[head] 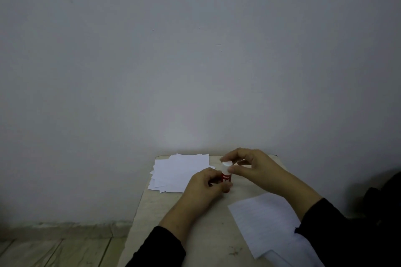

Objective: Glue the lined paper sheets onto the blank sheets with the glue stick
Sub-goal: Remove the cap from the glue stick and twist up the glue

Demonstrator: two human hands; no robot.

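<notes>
Left hand: my left hand [205, 182] curls round the red barrel of the glue stick [226, 176], thumb and fingers wrapped on its lower part
Right hand: my right hand [249, 166] pinches the white cap [226, 165] between thumb and fingertips, the other fingers loosely arched above it
Glue stick: upright between my two hands, just above the table [195, 234]; whether the cap is seated or already loose I cannot tell
Blank sheets: a fanned pile [180, 172] just left of my left fingers, beyond my knuckles
Lined sheet: one lined sheet [264, 219] lies near me, under my right forearm and to the right of my left wrist
Handling, stick: light, stiff, smooth plastic, so I judge it may spin in a weak grip; hold the barrel firm and low, pull the cap by its rim
Handling, paper: thin, limp, easily creased; I judge it best lifted by a corner or edge and pressed flat with straight fingers
</notes>
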